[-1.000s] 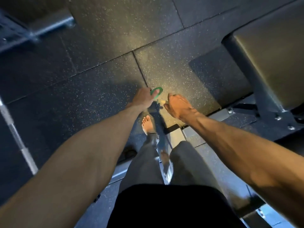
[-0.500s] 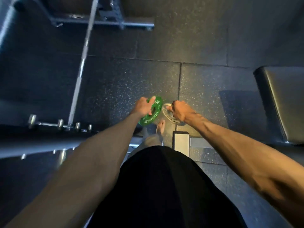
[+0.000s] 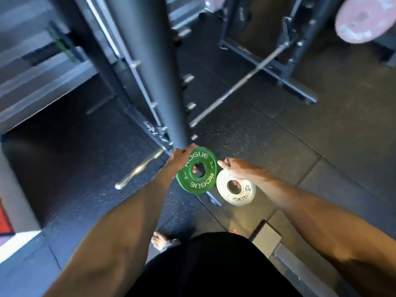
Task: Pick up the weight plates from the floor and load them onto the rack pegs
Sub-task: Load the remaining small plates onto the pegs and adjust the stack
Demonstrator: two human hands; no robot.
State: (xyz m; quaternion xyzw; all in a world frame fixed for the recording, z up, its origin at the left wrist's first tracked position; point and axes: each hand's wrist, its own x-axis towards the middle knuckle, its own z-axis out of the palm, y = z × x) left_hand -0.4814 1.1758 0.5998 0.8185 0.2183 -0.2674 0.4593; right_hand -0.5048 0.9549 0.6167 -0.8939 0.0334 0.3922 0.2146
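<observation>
- The left hand (image 3: pixel 180 156) grips the rim of a green plate (image 3: pixel 197 183), its lettered face turned up.
- The right hand (image 3: pixel 237 168) holds a smaller white plate (image 3: pixel 246 194) by its rim, just beside the green one.
- A dark post (image 3: pixel 150 61) rises just beyond the left hand, with short pegs (image 3: pixel 188 78) beside it.
- A barbell (image 3: pixel 242 86) slants across the dark speckled floor (image 3: pixel 278 146) farther off.
- A blurred pink plate (image 3: pixel 364 18) shows at top right.
- A bare foot (image 3: pixel 160 242) stands on the floor below.

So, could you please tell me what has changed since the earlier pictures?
The left hand and right hand carried the green Rogue plate and white Rogue plate from over the open floor to the rack upright, and the plates turned face-on to the camera. Each hand grips its plate as before.
</observation>
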